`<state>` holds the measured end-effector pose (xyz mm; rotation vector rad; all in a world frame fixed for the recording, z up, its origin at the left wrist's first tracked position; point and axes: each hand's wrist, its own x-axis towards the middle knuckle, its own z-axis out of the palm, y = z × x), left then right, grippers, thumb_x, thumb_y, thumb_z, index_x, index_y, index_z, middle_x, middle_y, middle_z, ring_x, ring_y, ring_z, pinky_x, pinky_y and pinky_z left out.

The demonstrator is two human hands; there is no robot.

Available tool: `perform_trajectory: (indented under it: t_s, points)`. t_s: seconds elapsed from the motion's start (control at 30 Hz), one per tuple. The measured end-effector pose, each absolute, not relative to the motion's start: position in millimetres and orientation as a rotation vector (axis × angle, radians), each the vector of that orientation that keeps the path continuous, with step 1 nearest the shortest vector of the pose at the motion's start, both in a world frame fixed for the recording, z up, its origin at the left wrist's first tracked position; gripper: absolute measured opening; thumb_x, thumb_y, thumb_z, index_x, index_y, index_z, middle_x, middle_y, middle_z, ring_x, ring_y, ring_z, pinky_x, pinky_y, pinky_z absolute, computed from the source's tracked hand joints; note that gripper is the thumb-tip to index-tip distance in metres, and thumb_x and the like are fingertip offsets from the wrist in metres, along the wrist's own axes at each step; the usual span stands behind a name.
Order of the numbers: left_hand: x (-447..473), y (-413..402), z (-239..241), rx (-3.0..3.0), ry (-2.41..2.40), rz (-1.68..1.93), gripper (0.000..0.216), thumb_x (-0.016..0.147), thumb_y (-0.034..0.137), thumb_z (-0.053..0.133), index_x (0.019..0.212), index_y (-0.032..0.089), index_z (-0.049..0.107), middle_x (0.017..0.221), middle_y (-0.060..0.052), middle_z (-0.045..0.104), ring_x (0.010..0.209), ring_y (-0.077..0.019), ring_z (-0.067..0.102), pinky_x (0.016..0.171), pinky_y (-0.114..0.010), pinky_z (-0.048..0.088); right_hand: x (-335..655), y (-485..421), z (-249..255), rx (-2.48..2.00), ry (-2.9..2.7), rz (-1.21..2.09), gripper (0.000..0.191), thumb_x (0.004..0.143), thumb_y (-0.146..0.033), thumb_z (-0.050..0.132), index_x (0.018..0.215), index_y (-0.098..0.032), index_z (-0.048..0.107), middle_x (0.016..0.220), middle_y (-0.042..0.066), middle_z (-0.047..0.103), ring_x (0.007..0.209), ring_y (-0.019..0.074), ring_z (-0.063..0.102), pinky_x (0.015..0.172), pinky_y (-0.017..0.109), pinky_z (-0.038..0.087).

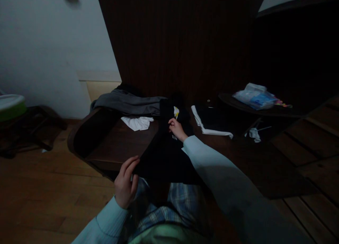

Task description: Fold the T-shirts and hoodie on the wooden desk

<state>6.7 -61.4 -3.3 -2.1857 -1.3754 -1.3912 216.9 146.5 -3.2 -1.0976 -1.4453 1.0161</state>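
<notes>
A black T-shirt with white lettering and a yellow tag lies spread on a dark wooden table in front of me. My left hand grips the shirt's near left edge, fingers curled over the fabric. My right hand reaches forward and pinches the shirt near its collar, close to the yellow tag. Both arms wear pale blue sleeves. My lap in checked cloth shows below the shirt.
A grey garment and a white cloth lie at the table's far left. A black-and-white folded garment lies to the right. A plastic packet rests on a dark round surface. Wooden floor surrounds the table.
</notes>
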Motion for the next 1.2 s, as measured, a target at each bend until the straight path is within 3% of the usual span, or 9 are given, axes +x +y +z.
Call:
perform_trajectory:
  t_s: [0.2, 0.4, 0.57, 0.77, 0.87, 1.0, 1.1, 1.2]
  points:
    - [15.3, -61.7, -1.9, -2.248, -1.343, -1.358, 0.03, 0.078, 0.007, 0.037, 0.101, 0.018, 0.053, 0.09, -0.005, 0.059, 0.081, -0.0142, 0.058, 0.067, -0.024, 0.048, 221.0, 149.2, -3.9, -1.05, -1.448, 1.03, 0.014, 0.056, -0.012, 0.046, 0.066, -0.019, 0.052, 0.056, -0.007, 0.051, 0.05, 0.0072, 0.049, 0.048, 0.018, 0.04]
    - [37.4, -65.2, 11.8, -2.617, -0.973, -1.293, 0.021, 0.074, 0.01, 0.034, 0.073, 0.017, 0.053, 0.077, -0.007, 0.052, 0.072, -0.0165, 0.05, 0.06, -0.028, 0.045, 223.2, 150.8, -2.0, -1.152, -1.269, 0.995, 0.017, 0.068, -0.034, 0.05, 0.062, -0.018, 0.054, 0.055, -0.004, 0.05, 0.052, 0.0093, 0.048, 0.049, 0.02, 0.04]
    - [64.8, -60.0, 23.2, -2.853, -1.035, -1.071, 0.012, 0.078, 0.018, 0.041, 0.066, 0.019, 0.045, 0.07, -0.005, 0.05, 0.066, -0.0161, 0.046, 0.058, -0.028, 0.043, 223.5, 151.7, -6.6, -1.196, -1.421, 0.777, 0.01, 0.061, -0.027, 0.06, 0.064, -0.019, 0.055, 0.061, -0.002, 0.056, 0.058, 0.0114, 0.052, 0.056, 0.022, 0.042]
    - [83.5, -47.0, 31.5, -3.31, -1.043, -0.667, 0.019, 0.075, 0.006, 0.041, 0.089, 0.018, 0.046, 0.081, -0.003, 0.055, 0.073, -0.0132, 0.052, 0.063, -0.022, 0.043, 226.9, 155.5, -9.9, -1.245, -1.478, 0.717, 0.005, 0.065, -0.019, 0.055, 0.07, -0.019, 0.055, 0.07, -0.002, 0.059, 0.06, 0.0108, 0.053, 0.061, 0.023, 0.043]
    - [82.2, -40.6, 32.9, -3.441, -1.02, -0.638, 0.021, 0.078, 0.021, 0.052, 0.098, 0.018, 0.047, 0.082, -0.002, 0.057, 0.075, -0.0135, 0.053, 0.065, -0.023, 0.044, 226.3, 155.2, -8.4, -1.257, -1.515, 0.761, 0.007, 0.066, -0.016, 0.052, 0.07, -0.019, 0.057, 0.07, -0.002, 0.06, 0.064, 0.0116, 0.055, 0.065, 0.024, 0.044]
    - [65.9, -42.2, 17.3, -3.25, -1.204, -0.927, 0.027, 0.082, 0.041, 0.047, 0.096, 0.018, 0.05, 0.087, -0.006, 0.057, 0.083, -0.0177, 0.053, 0.075, -0.031, 0.045, 225.8, 153.2, -5.4, -1.254, -1.527, 0.801, 0.013, 0.069, -0.016, 0.051, 0.076, -0.019, 0.062, 0.075, -0.001, 0.063, 0.067, 0.012, 0.057, 0.07, 0.026, 0.046]
    - [49.1, -50.1, -6.6, -3.041, -1.293, -0.981, 0.047, 0.072, 0.051, 0.056, 0.103, 0.017, 0.049, 0.1, -0.011, 0.055, 0.095, -0.0235, 0.052, 0.081, -0.039, 0.044, 226.0, 152.8, -5.3, -1.257, -1.546, 0.791, 0.017, 0.069, -0.02, 0.056, 0.084, -0.019, 0.064, 0.081, 0.0, 0.064, 0.07, 0.0129, 0.058, 0.073, 0.028, 0.047]
    - [40.1, -56.4, -26.8, -2.891, -1.294, -0.881, 0.053, 0.072, 0.042, 0.061, 0.116, 0.018, 0.045, 0.114, -0.014, 0.051, 0.106, -0.0271, 0.047, 0.087, -0.044, 0.042, 225.8, 153.9, -7.4, -1.239, -1.585, 0.788, 0.027, 0.064, -0.022, 0.063, 0.091, -0.02, 0.064, 0.09, 0.001, 0.064, 0.079, 0.0144, 0.059, 0.078, 0.03, 0.047]
